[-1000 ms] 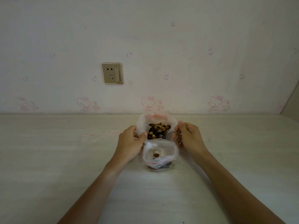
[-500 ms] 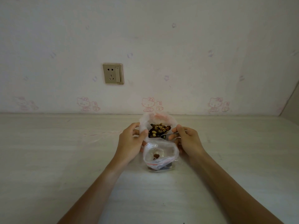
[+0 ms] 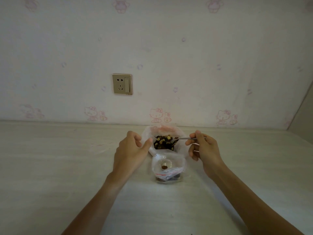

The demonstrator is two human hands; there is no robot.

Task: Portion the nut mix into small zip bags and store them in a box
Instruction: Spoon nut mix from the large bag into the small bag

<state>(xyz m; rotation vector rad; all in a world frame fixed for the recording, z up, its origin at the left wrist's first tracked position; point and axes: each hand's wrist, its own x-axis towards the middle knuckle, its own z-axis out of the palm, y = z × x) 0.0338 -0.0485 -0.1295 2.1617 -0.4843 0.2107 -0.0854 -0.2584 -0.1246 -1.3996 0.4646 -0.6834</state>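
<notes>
Pale wood-grain table [image 3: 50,167]: open nut-mix bag [image 3: 181,133] at back, small zip bag [image 3: 169,168] just before it.

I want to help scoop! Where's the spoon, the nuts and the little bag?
spoon [image 3: 185,138], head view, on its thin handle.
nuts [image 3: 165,142], head view, middle of the heap.
little bag [image 3: 166,164], head view, on its open mouth.

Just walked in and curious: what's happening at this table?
A person is portioning nut mix from a large clear bag. The right hand holds a spoon with its tip in the nuts; the left hand touches the bag's edge. A small zip bag stands open in front, holding a few pieces.
</notes>
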